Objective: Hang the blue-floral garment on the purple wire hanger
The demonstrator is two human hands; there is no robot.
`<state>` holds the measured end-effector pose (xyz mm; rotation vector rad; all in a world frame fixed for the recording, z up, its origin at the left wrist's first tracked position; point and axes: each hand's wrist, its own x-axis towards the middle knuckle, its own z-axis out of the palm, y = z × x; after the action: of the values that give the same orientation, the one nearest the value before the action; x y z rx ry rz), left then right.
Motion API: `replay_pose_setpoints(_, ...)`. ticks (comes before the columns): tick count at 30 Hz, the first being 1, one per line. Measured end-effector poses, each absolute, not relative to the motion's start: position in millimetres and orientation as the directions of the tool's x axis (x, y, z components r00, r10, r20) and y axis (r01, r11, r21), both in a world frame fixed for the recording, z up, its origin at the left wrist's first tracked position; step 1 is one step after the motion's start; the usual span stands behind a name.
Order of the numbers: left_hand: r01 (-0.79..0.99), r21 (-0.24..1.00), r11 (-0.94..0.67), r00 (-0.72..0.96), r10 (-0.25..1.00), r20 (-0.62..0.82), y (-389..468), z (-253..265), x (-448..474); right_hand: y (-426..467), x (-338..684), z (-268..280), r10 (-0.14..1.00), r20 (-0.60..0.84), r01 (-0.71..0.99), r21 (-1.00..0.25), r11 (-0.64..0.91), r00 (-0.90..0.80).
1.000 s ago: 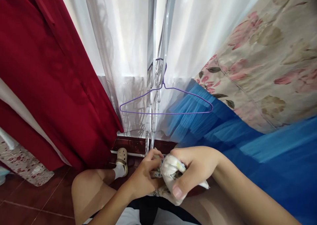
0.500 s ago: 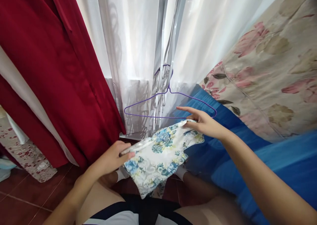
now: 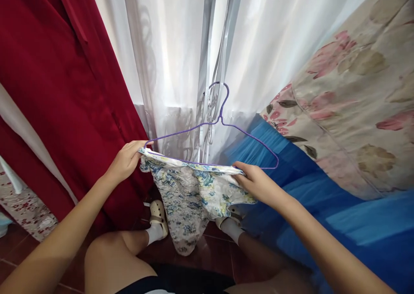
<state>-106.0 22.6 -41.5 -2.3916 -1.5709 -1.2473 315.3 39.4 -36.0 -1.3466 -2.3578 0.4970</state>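
Observation:
A white garment with a blue and yellow-green flower print [image 3: 184, 203] hangs down from both my hands. Its upper edge lies stretched along the bottom bar of a purple hanger [image 3: 223, 120], whose hook is caught among white straps. My left hand [image 3: 127, 158] is closed on the garment's left corner, right by the hanger's left end. On the other side my right hand [image 3: 255, 179] pinches the upper edge, just short of the hanger's right corner. The lower part of the garment looks gathered and hangs between my feet.
A red cloth [image 3: 80, 91] hangs at the left, a white curtain [image 3: 171, 48] behind the hanger. To the right are a flowered beige cloth [image 3: 349, 104] and blue fabric [image 3: 307, 199]. My feet in cream clogs [image 3: 158, 218] rest on dark red floor tiles [image 3: 213, 246].
Both hands have risen, and the garment's edge has been pulled wide and brought against the hanger's bottom bar. My left hand moved up and left; the hanger tilts slightly.

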Motion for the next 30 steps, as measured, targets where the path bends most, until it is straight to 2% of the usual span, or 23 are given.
replay_pose_setpoints(7,0.835,0.362,-0.414,-0.001,0.657,0.754,9.8,-69.2,-127.4,38.2,289.8,-42.2,0.889,0.110,0.781,-0.438,0.444,-0.444)
replay_pose_setpoints(10,0.831,0.378,-0.408,-0.087,0.576,0.813,13.6,-54.0,-122.3,35.1,281.0,-40.0,0.904,0.087,0.810,-0.415,0.416,-0.419)
replay_pose_setpoints(14,0.808,0.367,-0.461,-0.086,0.524,0.847,24.7,-20.4,-100.7,27.3,277.2,-34.6,0.931,0.074,0.856,-0.372,0.359,-0.358)
replay_pose_setpoints(16,0.809,0.401,-0.430,-0.115,0.554,0.824,34.1,-8.1,-91.0,23.1,277.7,-31.8,0.927,0.061,0.857,-0.363,0.366,-0.370)
replay_pose_setpoints(19,0.744,0.549,-0.382,-0.195,0.662,0.724,53.8,-2.9,-84.6,18.7,279.6,-28.9,0.932,0.074,0.879,-0.313,0.360,-0.356)
replay_pose_setpoints(22,0.550,0.737,-0.393,-0.265,0.755,0.600,72.3,-12.4,-85.6,17.2,282.7,-27.2,0.944,0.105,0.916,-0.230,0.328,-0.311)
replay_pose_setpoints(24,0.424,0.809,-0.407,-0.283,0.789,0.545,79.9,-21.3,-86.9,16.8,285.7,-24.8,0.949,0.112,0.935,-0.169,0.311,-0.295)
replay_pose_setpoints(26,0.355,0.840,-0.411,-0.291,0.805,0.517,84.3,-27.3,-86.5,15.9,289.0,-20.7,0.949,0.119,0.945,-0.116,0.305,-0.292)
replay_pose_setpoints(30,0.348,0.833,-0.431,-0.291,0.795,0.532,88.5,-21.8,-71.2,12.3,292.5,-12.2,0.956,0.103,0.957,-0.065,0.282,-0.275)
